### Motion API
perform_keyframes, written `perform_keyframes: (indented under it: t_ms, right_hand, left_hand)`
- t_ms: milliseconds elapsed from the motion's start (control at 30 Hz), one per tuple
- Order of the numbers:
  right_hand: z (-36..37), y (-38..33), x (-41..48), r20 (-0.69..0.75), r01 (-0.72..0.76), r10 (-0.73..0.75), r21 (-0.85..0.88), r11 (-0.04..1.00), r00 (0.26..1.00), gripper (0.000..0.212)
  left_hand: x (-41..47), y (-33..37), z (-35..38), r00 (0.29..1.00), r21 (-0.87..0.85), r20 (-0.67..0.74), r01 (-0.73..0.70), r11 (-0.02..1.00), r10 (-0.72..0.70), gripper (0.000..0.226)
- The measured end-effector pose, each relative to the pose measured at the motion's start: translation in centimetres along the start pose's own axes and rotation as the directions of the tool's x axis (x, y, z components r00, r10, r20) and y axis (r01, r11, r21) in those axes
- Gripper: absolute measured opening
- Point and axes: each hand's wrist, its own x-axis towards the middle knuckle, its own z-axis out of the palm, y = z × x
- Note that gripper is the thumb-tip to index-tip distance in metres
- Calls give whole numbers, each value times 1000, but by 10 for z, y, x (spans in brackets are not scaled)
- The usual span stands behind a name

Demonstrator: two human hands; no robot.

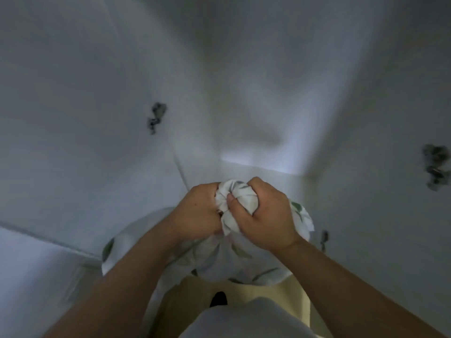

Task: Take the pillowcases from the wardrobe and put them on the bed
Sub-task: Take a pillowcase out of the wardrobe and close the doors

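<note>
A white pillowcase printed with green leaves is bunched up between both my hands, just below the middle of the view. My left hand clenches its left side. My right hand grips the top and right side, thumb pressed into the cloth. The rest of the fabric hangs loose under my forearms and down in front of my body. The wardrobe and the bed cannot be told apart in this blurred view.
White surfaces fill the view all round, meeting at a corner behind my hands. Dark smudged marks sit on the left surface and on the right one. My pale yellow clothing shows below.
</note>
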Motion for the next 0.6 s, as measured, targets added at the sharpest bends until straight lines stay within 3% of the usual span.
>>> perform_keyframes:
  t_ms: [100,200,267,400,433,533,600]
  right_hand:
    - [18,-37,6,107,105,-119,134,985,987,32]
    - [33,-71,1,235,101,-148,199,975,961,31]
    - [43,-87,-7,289,85,-150,227,970,946,32]
    - [62,-108,-21,352,89,-185,272,958,917,36]
    - [65,-110,-23,361,83,-181,270,959,915,38]
    - [72,-117,-27,365,80,-185,284,955,913,41]
    - [73,-120,-27,377,70,-179,285,956,909,32]
  left_hand:
    - [-45,-2,-29,967,3,-212,143,990,-139,33]
    - [-92,-8,-49,859,-151,-422,249,957,-290,30]
    - [-113,-13,-56,718,-259,-592,259,930,-365,35]
    - [-145,-19,-78,261,-314,-874,343,885,-411,31]
    - [-150,-21,-84,187,-320,-895,365,874,-406,33]
    - [-163,-24,-93,123,-301,-917,416,858,-380,42]
    - [-166,-22,-95,91,-272,-936,421,865,-339,47]
